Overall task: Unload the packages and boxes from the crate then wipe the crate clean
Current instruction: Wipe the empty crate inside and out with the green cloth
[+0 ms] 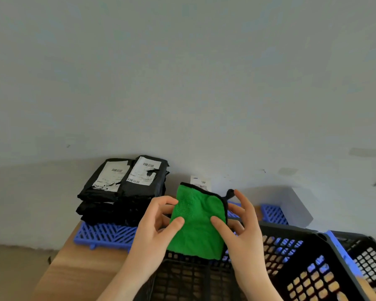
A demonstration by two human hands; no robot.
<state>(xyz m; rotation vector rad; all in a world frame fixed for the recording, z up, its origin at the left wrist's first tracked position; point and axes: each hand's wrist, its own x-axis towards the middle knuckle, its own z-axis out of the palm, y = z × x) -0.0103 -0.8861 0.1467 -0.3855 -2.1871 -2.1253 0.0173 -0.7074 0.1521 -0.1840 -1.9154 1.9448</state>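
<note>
A person's left hand (154,233) and right hand (245,237) are showing bare, the fingers (161,202) slim and the thumbs (176,223) broad at the tips. Both wrists (137,263) and forearms (115,287) are running uncovered to the lower limit of the view; fingernail detail is proving too blurred to make out.

Green microfibre cloth (198,227): fluffy, matt, black-hemmed. Crate (291,268) at 5 o'clock: hard matt black plastic lattice. Blue grid panel (104,234), 8 o'clock: moulded plastic. Packages (109,205), 10 o'clock: crinkled black film, torn paper labels (144,172). Tabletop (74,274): smooth wood-look.
</note>
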